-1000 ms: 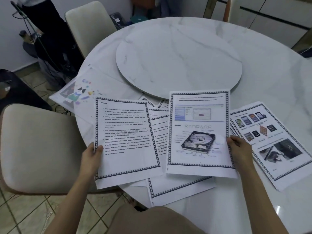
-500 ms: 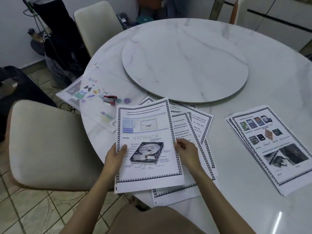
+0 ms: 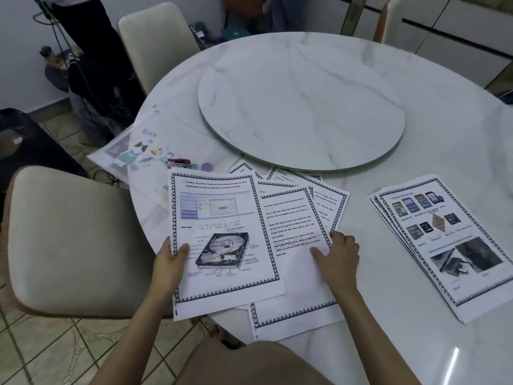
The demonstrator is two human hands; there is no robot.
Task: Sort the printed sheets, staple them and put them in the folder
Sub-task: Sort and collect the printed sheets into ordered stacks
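Two hands at the near edge of the round table (image 3: 416, 162). Left hand (image 3: 168, 262) pinches the left margin of the hard-disk sheet (image 3: 222, 234), thumb on top; the sheet overhangs the table edge. Right hand (image 3: 337, 258) lies on the text sheet (image 3: 291, 245) in the fanned pile, thumb spread; cannot tell whether it grips. Sorted stack (image 3: 444, 245) lies well apart to the right. Stapler (image 3: 179, 162) sits on the clear folder (image 3: 133, 154), far left.

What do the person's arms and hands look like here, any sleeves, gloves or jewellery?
Both arms are bare up to the picture's lower edge, with no sleeves showing. The left hand and right hand wear no gloves, and no rings, watch or bracelet can be seen.
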